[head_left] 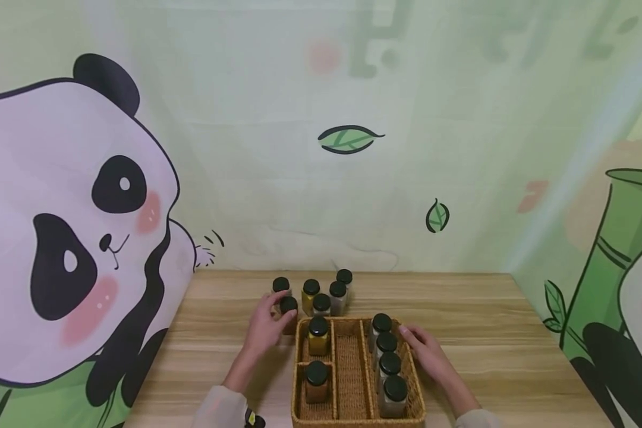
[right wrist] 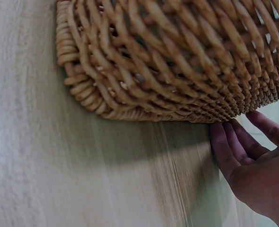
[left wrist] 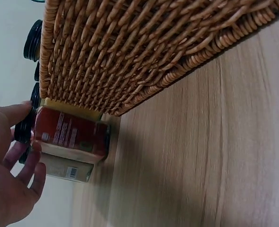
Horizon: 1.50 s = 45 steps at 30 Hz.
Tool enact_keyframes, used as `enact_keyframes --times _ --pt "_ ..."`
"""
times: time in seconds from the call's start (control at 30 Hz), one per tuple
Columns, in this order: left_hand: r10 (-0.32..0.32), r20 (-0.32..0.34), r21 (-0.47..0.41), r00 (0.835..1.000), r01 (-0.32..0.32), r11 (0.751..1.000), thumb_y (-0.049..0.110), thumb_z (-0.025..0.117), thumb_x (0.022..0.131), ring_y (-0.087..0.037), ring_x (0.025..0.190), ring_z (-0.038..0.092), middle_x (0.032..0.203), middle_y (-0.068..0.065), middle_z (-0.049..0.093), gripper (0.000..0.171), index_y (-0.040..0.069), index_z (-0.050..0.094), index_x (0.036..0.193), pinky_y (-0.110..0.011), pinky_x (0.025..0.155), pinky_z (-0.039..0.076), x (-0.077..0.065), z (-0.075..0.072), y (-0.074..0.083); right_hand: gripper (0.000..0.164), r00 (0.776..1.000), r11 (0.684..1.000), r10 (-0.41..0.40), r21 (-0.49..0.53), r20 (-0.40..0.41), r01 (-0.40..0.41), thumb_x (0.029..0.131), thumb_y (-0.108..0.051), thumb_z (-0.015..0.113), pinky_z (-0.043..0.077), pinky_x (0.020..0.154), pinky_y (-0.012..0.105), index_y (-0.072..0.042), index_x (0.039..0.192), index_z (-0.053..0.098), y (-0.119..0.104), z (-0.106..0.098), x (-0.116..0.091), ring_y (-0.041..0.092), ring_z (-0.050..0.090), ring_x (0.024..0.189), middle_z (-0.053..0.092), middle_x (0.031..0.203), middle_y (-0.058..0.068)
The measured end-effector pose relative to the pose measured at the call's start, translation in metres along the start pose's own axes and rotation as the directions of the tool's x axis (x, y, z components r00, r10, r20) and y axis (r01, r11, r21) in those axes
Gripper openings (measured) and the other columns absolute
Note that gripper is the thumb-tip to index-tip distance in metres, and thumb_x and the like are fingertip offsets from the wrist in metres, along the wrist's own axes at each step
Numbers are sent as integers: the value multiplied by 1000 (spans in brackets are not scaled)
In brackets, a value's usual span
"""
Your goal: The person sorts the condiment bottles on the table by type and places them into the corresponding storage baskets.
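Note:
My left hand [head_left: 263,326] is at the basket's back left corner, pinching the black lid of a spice jar [left wrist: 70,134] between thumb and fingers. That jar is square-sided, with reddish-brown contents and pale print, and stands upright close beside the woven wall. Against the outer right side of the wicker basket [head_left: 420,407], my right hand [head_left: 427,352] rests its fingertips, seen touching the weave in the right wrist view. In the basket's left compartments stand a yellow jar [head_left: 318,339] and a brownish jar [head_left: 317,383]. Several jars [head_left: 394,397] line the right compartment.
Behind the basket, several more black-lidded jars [head_left: 311,295] stand on the wooden table [head_left: 476,315], one of them close behind my left fingers. The basket's middle compartment [head_left: 350,374] shows its woven floor. A panda-printed cloth [head_left: 278,178] hangs at the table's back edge.

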<state>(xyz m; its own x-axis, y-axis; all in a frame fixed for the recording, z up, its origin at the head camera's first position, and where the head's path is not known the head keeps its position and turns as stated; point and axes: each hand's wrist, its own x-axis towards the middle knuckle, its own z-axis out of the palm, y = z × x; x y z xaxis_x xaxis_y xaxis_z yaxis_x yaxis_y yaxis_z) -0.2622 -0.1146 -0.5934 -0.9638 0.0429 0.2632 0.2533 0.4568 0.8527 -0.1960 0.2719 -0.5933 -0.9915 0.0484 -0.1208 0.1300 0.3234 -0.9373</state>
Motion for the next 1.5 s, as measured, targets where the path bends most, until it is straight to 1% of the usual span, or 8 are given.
enact_keyframes --times 0.23,0.57,0.73,1.03,1.1,1.23,1.33,1.5 --pt "-2 14 43 1000 1 999 11 85 92 -33 115 62 125 -15 63 49 2 67 136 -54 96 56 -2 -2 0 53 1000 999 -8 -34 -27 8 110 -44 56 51 97 36 2 134 66 24 2 9 23 61 116 69 127 14" --pt "-12 -9 33 1000 13 999 15 84 93 -31 119 63 127 -13 69 50 4 67 138 -55 103 53 -2 -15 8 53 999 998 -49 -48 -15 48 111 -44 56 52 95 36 3 135 65 19 -3 16 25 62 115 69 126 15" --pt "28 -7 67 1000 -27 997 16 87 91 -31 116 64 125 -14 70 49 3 69 135 -56 102 54 -4 -40 32 52 998 998 -55 -40 -9 55 111 -41 56 52 92 35 3 136 64 20 -4 19 25 61 115 68 127 15" --pt "20 131 130 991 -37 991 26 92 85 -24 111 68 122 -3 75 49 13 75 129 -51 102 55 -30 -76 80 53 999 998 -49 -49 -1 49 112 -40 54 52 95 37 5 138 63 17 -2 14 25 61 118 68 130 17" --pt "8 161 126 987 -29 992 29 94 83 -23 110 69 120 2 76 48 17 76 126 -51 101 56 -37 -80 88 49 999 998 -48 -45 8 48 112 -36 55 52 95 37 7 136 63 7 -3 7 24 61 116 68 128 17" --pt "10 222 116 975 -37 993 37 94 81 -21 111 69 116 11 75 45 27 77 121 -51 100 56 -50 -85 108 50 999 998 -43 -43 3 43 112 -38 55 52 97 38 5 136 64 11 -2 6 26 61 117 68 129 17" --pt "43 278 94 960 -71 993 40 93 81 -17 109 68 111 13 74 43 28 76 119 -48 100 56 -57 -85 124 55 999 997 -53 -59 -4 53 112 -43 54 53 96 38 5 138 63 24 -1 12 28 61 120 68 131 17" --pt "107 364 43 925 -132 990 40 91 84 -12 104 66 109 16 72 42 27 75 121 -44 98 55 -68 -79 141 49 999 998 -42 -47 12 42 113 -34 54 53 95 38 8 135 64 8 0 4 28 62 117 69 127 19"
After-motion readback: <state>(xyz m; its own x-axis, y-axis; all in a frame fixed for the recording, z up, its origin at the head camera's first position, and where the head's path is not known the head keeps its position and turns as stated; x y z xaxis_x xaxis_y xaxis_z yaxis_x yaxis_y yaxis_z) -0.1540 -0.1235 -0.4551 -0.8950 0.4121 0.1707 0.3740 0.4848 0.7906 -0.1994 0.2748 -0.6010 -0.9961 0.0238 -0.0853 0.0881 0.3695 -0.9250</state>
